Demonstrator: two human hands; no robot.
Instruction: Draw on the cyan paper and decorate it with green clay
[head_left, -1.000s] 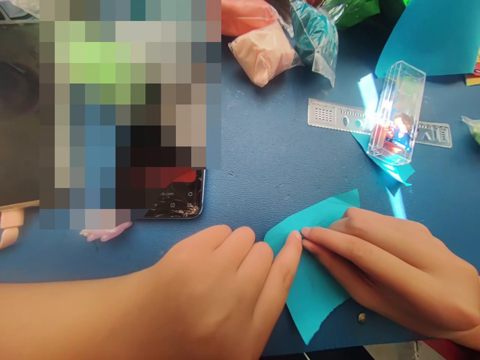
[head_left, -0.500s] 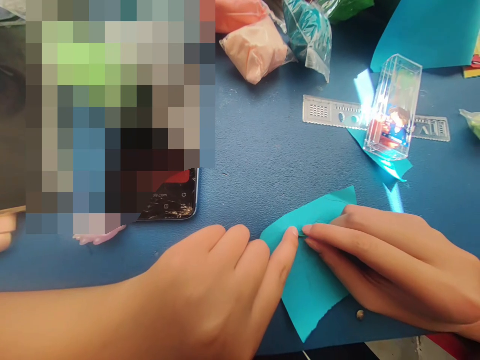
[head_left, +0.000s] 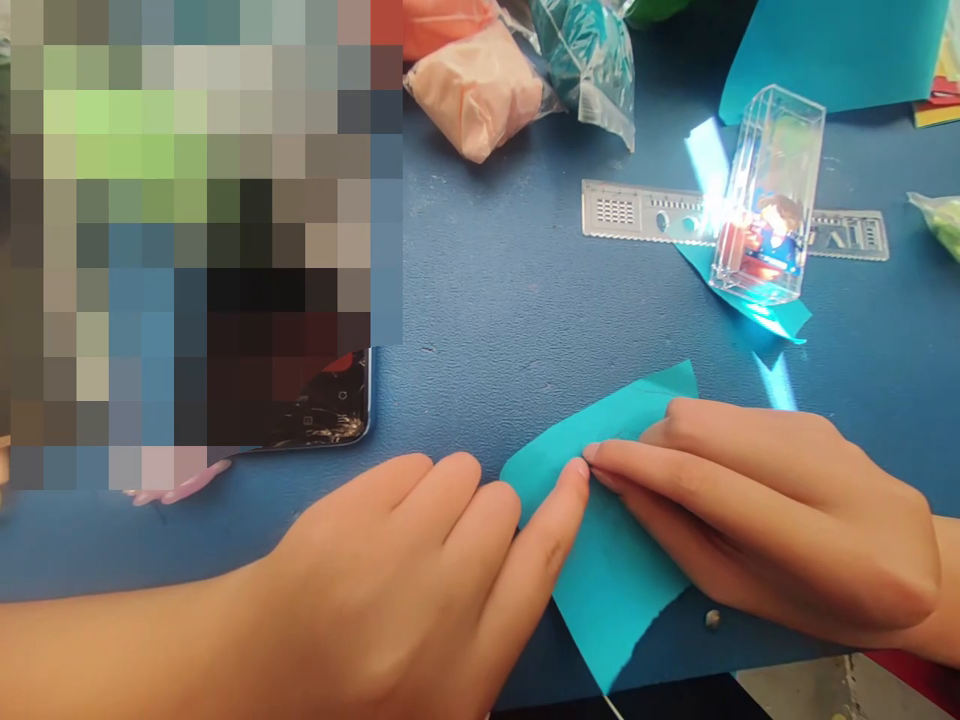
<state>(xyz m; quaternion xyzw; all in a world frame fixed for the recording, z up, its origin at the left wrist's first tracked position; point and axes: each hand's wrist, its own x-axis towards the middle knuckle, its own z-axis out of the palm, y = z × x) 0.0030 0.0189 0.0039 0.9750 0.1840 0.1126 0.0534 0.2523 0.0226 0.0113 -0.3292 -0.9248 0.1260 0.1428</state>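
Note:
A turquoise piece of paper [head_left: 581, 595] with one ragged lower edge lies on the blue table under both hands. My left hand [head_left: 412, 570] rests on its left side, fingers curled and the index fingertip pressed down near the middle; its thumb is hidden. My right hand [head_left: 780, 520] comes from the right, thumb and index finger pinched together against the left index fingertip. Whatever sits between the fingertips is too small or too covered to make out. Just right of the paper's lower edge is a small round metallic spot [head_left: 712, 619].
A clear box [head_left: 780, 150] with a figurine stands on a transparent stencil ruler [head_left: 626, 212] and a turquoise scrap [head_left: 791, 318]. Behind are a peach bag [head_left: 476, 90], a teal bag [head_left: 585, 60] and a turquoise sheet [head_left: 832, 55]. A cracked phone [head_left: 341, 405] lies left, partly pixelated.
The whole view has shifted, so most things appear slightly farther left. My right fingertips have closed in on the left index fingertip, and the small gap between them is gone.

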